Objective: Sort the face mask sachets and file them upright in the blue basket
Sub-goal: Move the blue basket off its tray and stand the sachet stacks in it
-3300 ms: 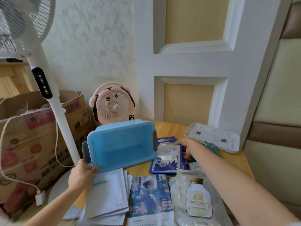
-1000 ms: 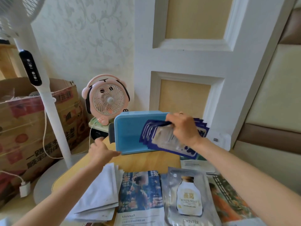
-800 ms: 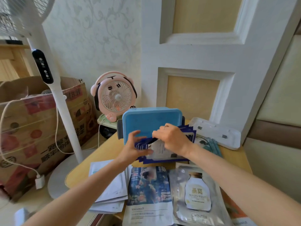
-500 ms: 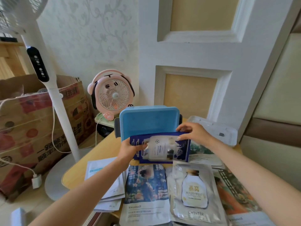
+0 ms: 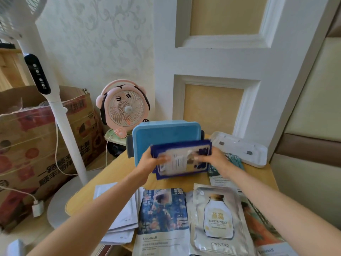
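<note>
Several sachets lie flat nearest the camera: white ones (image 5: pixel 121 215) at left, a blue portrait one (image 5: pixel 163 217), a bottle-print one (image 5: pixel 218 218), an orange one (image 5: pixel 262 235) at right, all unsorted on the surface (image 5: pixel 86 198). Past them both hands hold the navy stack (image 5: pixel 181 157) upright on its long edge: left hand (image 5: pixel 150 163) pinching its left end, right hand (image 5: pixel 215 160) pinching its right end, fingers wrapped over the front. Half a second ago the stack stood lower and the right hand held only its top corner; now it is squared, raised a bit and blurred, so moving. Stack is right in front of the basket (image 5: pixel 166 134), which sits tipped with its open side toward the person; not inside yet as far as I can tell. Judgement: first group is sorted and about to be filed, the rest still to do. Teal sachets (image 5: pixel 234 159) lie by the right wrist, white lid (image 5: pixel 239 147) beyond.
</note>
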The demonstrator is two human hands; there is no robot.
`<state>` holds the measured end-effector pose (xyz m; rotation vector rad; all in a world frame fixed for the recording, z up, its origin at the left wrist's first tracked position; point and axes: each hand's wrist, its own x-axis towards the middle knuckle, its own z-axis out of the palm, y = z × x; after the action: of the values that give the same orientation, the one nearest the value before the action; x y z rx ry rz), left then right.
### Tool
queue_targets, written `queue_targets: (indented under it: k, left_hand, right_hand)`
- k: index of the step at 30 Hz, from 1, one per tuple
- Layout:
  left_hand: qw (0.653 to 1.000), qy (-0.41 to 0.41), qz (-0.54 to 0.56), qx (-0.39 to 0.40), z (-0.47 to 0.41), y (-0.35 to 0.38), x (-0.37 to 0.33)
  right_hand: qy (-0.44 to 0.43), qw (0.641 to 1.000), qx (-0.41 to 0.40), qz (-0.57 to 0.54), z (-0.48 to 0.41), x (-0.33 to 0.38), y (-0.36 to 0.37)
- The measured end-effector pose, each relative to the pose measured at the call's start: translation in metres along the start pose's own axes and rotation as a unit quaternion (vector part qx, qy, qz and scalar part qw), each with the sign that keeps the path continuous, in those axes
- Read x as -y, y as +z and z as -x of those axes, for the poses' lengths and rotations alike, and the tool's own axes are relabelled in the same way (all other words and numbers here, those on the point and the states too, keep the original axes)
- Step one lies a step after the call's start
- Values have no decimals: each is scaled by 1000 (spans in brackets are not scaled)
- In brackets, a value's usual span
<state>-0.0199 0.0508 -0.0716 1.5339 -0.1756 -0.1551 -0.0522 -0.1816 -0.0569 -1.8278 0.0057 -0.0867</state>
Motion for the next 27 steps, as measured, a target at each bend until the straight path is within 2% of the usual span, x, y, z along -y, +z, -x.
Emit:
queue_targets:
  k: [2, 6, 9, 12, 16, 18, 22, 27]
  left_hand:
    - [998, -45, -31, 18, 4, 3, 21]
    - [999, -38, 11, -31, 6, 13, 25]
    - [998, -28, 35, -32, -3, 11, 13]
    - [997, -78, 3, -12, -4, 8, 25]
    - [995, -93, 20, -24, -5, 10, 30]
    - [996, -87, 21, -24, -7, 7, 28]
    - [992, -124, 9, -9, -5, 5, 36]
    - [996, -86, 8, -27, -5, 6, 34]
  right_hand:
    - [52, 998, 23, 26, 3, -18, 9]
    - [57, 996, -58, -34, -5, -24, 18]
    - [47, 997, -31, -44, -15, -14, 8]
    - [89, 996, 19, 8, -18, -25, 7]
    - [109, 994, -2, -29, -23, -37, 9]
    - [100, 994, 13, -36, -26, -36, 8]
    - [129, 990, 39, 30, -30, -47, 10]
    - [106, 994, 6, 41, -33, -43, 8]
